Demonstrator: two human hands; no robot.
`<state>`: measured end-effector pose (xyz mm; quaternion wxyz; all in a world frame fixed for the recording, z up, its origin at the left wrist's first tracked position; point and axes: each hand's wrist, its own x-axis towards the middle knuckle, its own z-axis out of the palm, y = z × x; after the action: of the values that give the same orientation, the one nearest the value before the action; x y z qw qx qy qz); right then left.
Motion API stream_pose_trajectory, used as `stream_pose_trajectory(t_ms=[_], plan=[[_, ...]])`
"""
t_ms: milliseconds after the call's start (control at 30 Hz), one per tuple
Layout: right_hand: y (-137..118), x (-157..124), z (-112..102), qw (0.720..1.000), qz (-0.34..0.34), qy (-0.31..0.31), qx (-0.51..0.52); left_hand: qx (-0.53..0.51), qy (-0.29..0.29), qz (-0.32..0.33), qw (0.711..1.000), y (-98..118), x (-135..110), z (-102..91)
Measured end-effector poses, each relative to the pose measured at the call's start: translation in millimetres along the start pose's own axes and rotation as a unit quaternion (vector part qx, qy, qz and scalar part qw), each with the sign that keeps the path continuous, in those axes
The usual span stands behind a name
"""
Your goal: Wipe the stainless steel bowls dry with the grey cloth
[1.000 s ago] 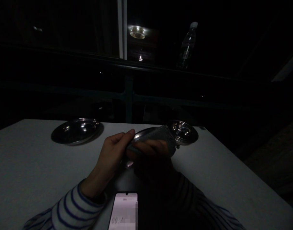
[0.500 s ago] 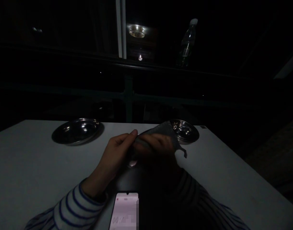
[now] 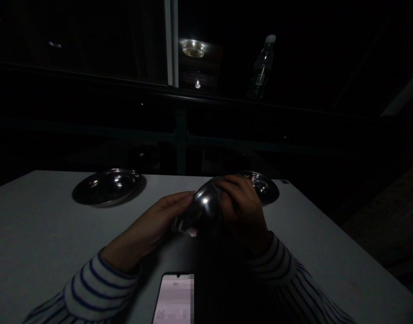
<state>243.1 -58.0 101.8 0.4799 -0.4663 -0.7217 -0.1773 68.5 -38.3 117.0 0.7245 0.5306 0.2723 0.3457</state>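
Observation:
A shiny metal bowl [image 3: 203, 208] is held tilted above the table, its outer side towards me. My left hand [image 3: 154, 220] grips it at the left, thumb on the outside and fingers mostly out of sight. On the far right part of the bowl, my right hand [image 3: 245, 204] presses with bent fingers. A little of a grey cloth [image 3: 215, 181] shows under those fingers; the rest is hidden by the hand and deep shadow.
On the white table [image 3: 51, 238], a wide metal dish [image 3: 106, 189] stands at the back left and metal bowls [image 3: 269, 189] at the back right. A lit phone [image 3: 174, 297] lies in front of me. Beyond the table are a clear bottle [image 3: 263, 67] and a dark window.
My right hand has moved slightly right and up along the bowl, uncovering its shiny side. The cloth, spread out wide before, is now mostly hidden. My left hand stays on the bowl.

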Motion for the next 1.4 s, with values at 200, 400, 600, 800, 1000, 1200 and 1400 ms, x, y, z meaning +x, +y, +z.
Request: stream_pose_trajectory(t_ms=[200, 400, 600, 800, 1000, 1200, 1400], plan=[[-30.9, -19.8, 11.8, 0.985, -0.153, -0.058, -0.055, 0.060, 0.180, 0.042, 0.981, -5.6, 2.1, 9.1], [-2.6, -10.3, 6.0, 0.997, -0.072, 0.019, -0.022, 0.078, 0.216, 0.051, 0.972, -3.6, 1.8, 9.4], [-14.3, -11.0, 7.8, 0.999, -0.026, 0.023, -0.038, 0.075, 0.216, 0.055, 0.972, -1.9, 2.4, 7.8], [-18.6, -15.0, 8.3, 0.990, -0.133, -0.032, -0.039, 0.076, 0.206, 0.043, 0.975, -4.1, 2.5, 9.0], [-0.7, -7.4, 8.1, 0.999, 0.040, 0.017, -0.014, 0.071, 0.221, 0.041, 0.972, -1.8, 3.7, 6.9], [-22.0, -16.0, 9.5, 0.989, -0.135, -0.036, -0.046, 0.082, 0.205, 0.041, 0.974, -3.9, 2.2, 7.1], [15.4, -2.1, 4.0, 0.997, 0.073, 0.026, 0.010, 0.045, 0.182, 0.036, 0.982, 0.7, 0.5, 2.8]])
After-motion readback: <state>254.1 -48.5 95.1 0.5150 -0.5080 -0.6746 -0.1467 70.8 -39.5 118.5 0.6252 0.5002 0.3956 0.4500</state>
